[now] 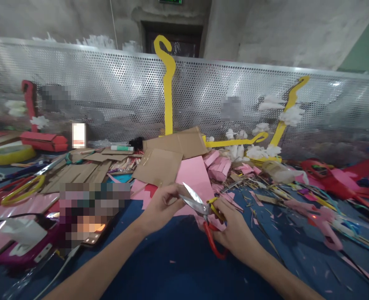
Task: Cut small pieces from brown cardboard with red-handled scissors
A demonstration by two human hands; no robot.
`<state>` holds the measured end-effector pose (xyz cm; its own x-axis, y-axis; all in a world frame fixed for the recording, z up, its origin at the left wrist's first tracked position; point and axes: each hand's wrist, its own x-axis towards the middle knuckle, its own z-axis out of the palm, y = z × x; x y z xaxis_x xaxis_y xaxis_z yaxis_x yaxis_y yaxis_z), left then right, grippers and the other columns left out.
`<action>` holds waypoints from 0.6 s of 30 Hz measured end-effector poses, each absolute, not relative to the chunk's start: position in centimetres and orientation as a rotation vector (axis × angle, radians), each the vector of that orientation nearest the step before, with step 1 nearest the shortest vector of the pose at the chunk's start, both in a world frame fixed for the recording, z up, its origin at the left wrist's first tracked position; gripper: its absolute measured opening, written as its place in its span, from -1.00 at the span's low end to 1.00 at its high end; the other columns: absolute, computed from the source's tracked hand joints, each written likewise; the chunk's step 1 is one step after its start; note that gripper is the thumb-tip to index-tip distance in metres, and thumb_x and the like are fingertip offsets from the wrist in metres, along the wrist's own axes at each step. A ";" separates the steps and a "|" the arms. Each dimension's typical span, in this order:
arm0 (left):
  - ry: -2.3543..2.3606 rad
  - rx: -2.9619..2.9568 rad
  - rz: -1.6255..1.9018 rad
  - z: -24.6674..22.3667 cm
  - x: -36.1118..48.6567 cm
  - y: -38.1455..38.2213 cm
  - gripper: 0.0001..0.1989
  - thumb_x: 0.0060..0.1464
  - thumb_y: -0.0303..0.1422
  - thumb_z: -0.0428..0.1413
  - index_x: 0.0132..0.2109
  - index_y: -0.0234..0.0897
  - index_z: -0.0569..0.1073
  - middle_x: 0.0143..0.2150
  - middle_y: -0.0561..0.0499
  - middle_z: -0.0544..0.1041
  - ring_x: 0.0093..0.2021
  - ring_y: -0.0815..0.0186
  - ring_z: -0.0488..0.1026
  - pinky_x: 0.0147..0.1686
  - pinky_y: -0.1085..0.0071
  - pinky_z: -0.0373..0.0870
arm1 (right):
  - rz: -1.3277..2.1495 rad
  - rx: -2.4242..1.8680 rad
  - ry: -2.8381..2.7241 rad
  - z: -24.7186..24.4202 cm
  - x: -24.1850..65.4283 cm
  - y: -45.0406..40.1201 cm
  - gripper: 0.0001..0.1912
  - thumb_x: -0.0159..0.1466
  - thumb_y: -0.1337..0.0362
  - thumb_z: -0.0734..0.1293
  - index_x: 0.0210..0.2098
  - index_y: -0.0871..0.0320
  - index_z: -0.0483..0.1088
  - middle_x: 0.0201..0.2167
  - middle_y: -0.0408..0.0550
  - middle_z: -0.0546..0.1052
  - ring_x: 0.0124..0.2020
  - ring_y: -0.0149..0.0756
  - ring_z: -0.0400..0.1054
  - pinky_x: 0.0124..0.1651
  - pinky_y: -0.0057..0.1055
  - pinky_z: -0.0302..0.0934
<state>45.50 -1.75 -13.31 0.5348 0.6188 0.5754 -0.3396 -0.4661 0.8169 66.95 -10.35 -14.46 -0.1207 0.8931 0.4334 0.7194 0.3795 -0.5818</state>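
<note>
**Parted scissors (204,207) right beside the left hand (164,203)**

Held in the right hand (232,221): the scissors, fingers wrapped around one yellow and one red handle. Blades apart, tips aimed up and left, low over the blue-covered table (146,271) in front of the pink paper (194,177). Left hand nearly closed, fingertips bunched just beside the blade ends. Cannot tell from this view about a grip on anything thin.

Main risk, by judgement: a nicked left fingertip, from closing the blades with fingers so near the tips. Also possible: a stray snip into the pink paper, from dipping the points too low. Beyond it, brown cardboard (159,166) in loose overlapping pieces, likely to slide from a bump by the left hand.

Farther off to the right, a pink glue gun (323,218) among scraps, showing a small red glow and so perhaps hot. Possible burn or snagged cord there, from swinging the right arm wide. Behind the cardboard, a tall yellow hook-shaped piece (168,104), probably easy to topple through a shove at the pile.
</note>
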 end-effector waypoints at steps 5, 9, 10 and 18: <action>0.243 1.728 1.128 -13.3 45.4 -1.7 -0.91 0.25 -0.43 0.14 -0.19 -0.30 0.55 -0.22 -0.05 0.56 -0.18 0.31 0.47 -0.13 0.40 0.37 | 0.352 -1.359 -1.890 -14.9 67.0 -10.4 -0.75 0.17 0.33 0.43 -0.35 0.09 0.23 -0.34 -0.14 0.35 -0.37 -0.32 0.20 -0.32 -0.43 0.12; 0.245 1.715 1.110 -13.2 45.4 -1.8 -0.91 0.25 -0.41 0.14 -0.19 -0.32 0.54 -0.23 -0.06 0.56 -0.19 0.31 0.47 -0.13 0.38 0.37 | 0.396 -1.357 -1.876 -15.3 67.1 -10.3 -0.74 0.19 0.29 0.44 -0.34 0.10 0.23 -0.35 -0.15 0.35 -0.37 -0.33 0.20 -0.32 -0.44 0.13; 0.247 1.710 1.104 -13.2 45.3 -1.8 -0.90 0.25 -0.40 0.14 -0.19 -0.32 0.54 -0.22 -0.06 0.56 -0.18 0.31 0.47 -0.13 0.38 0.37 | 0.405 -1.360 -1.874 -15.3 67.1 -10.3 -0.74 0.19 0.28 0.44 -0.34 0.10 0.23 -0.35 -0.16 0.35 -0.37 -0.34 0.19 -0.32 -0.44 0.12; 0.253 1.690 1.074 -13.0 45.4 -2.0 -0.86 0.25 -0.35 0.14 -0.19 -0.34 0.55 -0.24 -0.07 0.53 -0.20 0.30 0.46 -0.13 0.37 0.38 | 0.612 -1.320 -1.826 -15.2 66.8 -10.7 -0.73 0.26 0.16 0.41 -0.33 0.10 0.21 -0.37 -0.19 0.30 -0.41 -0.39 0.16 -0.36 -0.48 0.15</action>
